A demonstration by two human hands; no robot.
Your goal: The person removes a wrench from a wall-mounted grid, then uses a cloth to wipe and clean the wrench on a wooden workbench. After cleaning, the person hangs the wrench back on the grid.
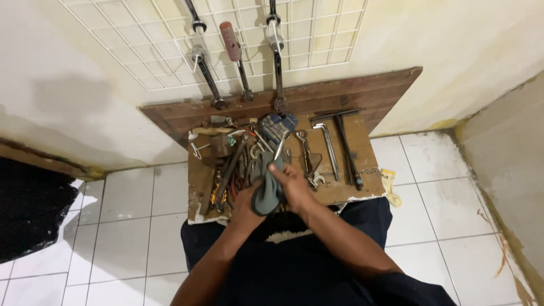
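I grip the grey cloth (266,190) in both hands (294,187) (tools (232,170) lie close); I'd rub slowly.

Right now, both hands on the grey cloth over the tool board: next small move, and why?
Probably keep the left hand gripping the grey cloth while the right hand draws the wrapped tool through it. Both hands close on the cloth, and a metal end pokes out above it, so a wipe looks under way. The other tools lie loose on the wooden board.
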